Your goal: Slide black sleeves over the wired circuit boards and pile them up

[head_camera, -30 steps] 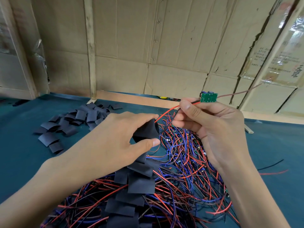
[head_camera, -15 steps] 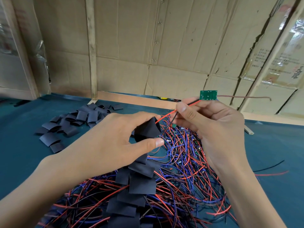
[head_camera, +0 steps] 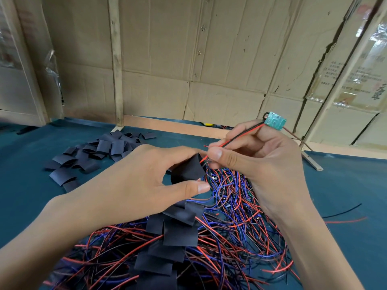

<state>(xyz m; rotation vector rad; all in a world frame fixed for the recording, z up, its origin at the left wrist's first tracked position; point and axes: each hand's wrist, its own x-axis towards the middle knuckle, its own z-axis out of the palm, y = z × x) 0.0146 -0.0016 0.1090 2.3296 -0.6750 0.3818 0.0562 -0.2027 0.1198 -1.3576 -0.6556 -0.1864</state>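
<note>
Cardboard walls back the teal counter [head_camera: 25, 185]. Above the wire pile [head_camera: 230, 227], left hand [head_camera: 134, 185] pinches a black sleeve [head_camera: 187, 171]; right hand [head_camera: 257, 158] pinches the board's [head_camera: 274, 120] leads [head_camera: 234, 141]. Frayed ends could snag the sleeve mouth.

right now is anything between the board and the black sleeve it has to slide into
Nothing visible blocks it. The right hand pinches the red and black wires and feeds their ends at the mouth of the sleeve held by the left hand. The green board trails above, apart from the sleeve.
</note>
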